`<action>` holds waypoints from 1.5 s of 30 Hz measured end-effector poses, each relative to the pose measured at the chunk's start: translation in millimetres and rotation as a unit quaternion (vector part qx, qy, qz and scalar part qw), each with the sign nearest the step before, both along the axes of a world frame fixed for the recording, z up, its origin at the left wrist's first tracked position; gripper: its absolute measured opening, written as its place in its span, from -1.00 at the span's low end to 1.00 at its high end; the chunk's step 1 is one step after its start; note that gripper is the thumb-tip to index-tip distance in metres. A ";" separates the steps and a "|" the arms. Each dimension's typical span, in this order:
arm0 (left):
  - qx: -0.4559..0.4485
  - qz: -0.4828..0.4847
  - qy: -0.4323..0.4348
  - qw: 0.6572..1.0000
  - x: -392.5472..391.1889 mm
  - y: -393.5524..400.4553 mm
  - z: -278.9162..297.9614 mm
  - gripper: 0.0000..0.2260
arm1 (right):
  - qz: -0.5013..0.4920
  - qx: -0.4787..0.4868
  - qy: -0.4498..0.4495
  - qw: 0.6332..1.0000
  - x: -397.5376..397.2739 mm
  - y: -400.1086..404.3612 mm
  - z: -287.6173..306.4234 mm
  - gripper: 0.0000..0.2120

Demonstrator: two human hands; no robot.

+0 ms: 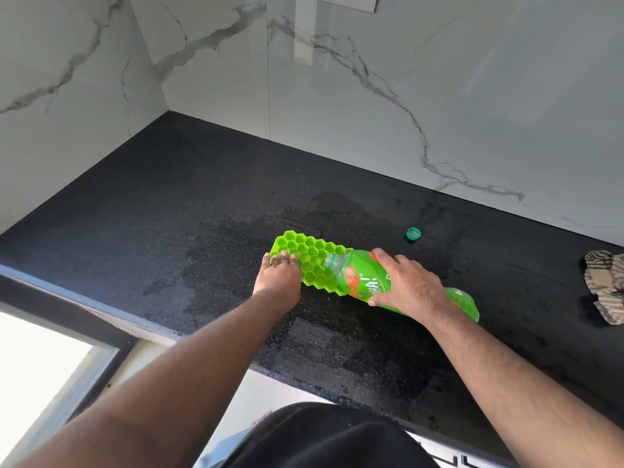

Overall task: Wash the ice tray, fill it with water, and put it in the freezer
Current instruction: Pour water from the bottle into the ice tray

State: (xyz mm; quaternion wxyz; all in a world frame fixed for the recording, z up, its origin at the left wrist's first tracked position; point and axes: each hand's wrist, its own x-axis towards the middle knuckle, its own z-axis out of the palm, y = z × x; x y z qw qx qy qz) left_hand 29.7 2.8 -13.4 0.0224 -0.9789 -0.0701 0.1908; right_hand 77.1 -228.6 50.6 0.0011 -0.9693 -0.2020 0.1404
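A bright green honeycomb ice tray [305, 255] lies flat on the black speckled counter [169, 204]. My left hand [278, 278] rests on the tray's near left corner, its fingers laid over the edge. My right hand [407, 282] grips a green plastic bottle [361, 276] with an orange label, tipped almost level. The bottle's uncapped mouth hangs over the tray's right cells. Whether water is coming out cannot be told.
A green bottle cap [413, 233] lies on the counter behind the bottle. A striped cloth [606, 285] is crumpled at the right edge. Wet patches [216, 251] darken the counter around the tray. Marble-patterned walls [371, 96] enclose the corner.
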 end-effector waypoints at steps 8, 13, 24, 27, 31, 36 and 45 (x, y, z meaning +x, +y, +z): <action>0.000 -0.005 -0.005 1.000 0.4 -0.1 0.2 -0.40 | 0.004 -0.003 0.001 1.000 2.9 2.1 0.1 -0.07; 0.007 -0.004 -0.002 1.000 -0.6 -1.9 3.7 -0.39 | -0.001 0.000 0.001 1.000 3.8 2.3 -1.5 -0.05; -0.092 -0.041 -0.056 0.993 -21.2 -63.6 2.5 -0.27 | -0.056 0.047 0.001 0.997 3.5 -5.3 -4.8 -0.04; -0.089 -0.051 -0.052 0.993 -9.6 -55.5 0.1 -0.15 | -0.068 0.064 -0.010 0.996 4.6 -9.9 -2.5 -0.04; -0.088 -0.011 -0.050 0.995 1.4 -22.9 -4.3 -0.08 | -0.084 0.086 -0.019 0.993 5.4 -14.5 -0.4 -0.04; -0.057 0.036 -0.065 0.996 -2.5 5.6 -8.7 -0.05 | -0.093 0.104 -0.027 0.990 6.5 -17.2 -0.8 -0.05; -0.070 -0.163 -0.059 0.982 6.5 -37.3 -11.5 -0.15 | -0.102 0.102 -0.031 0.989 5.8 -21.2 -3.6 -0.04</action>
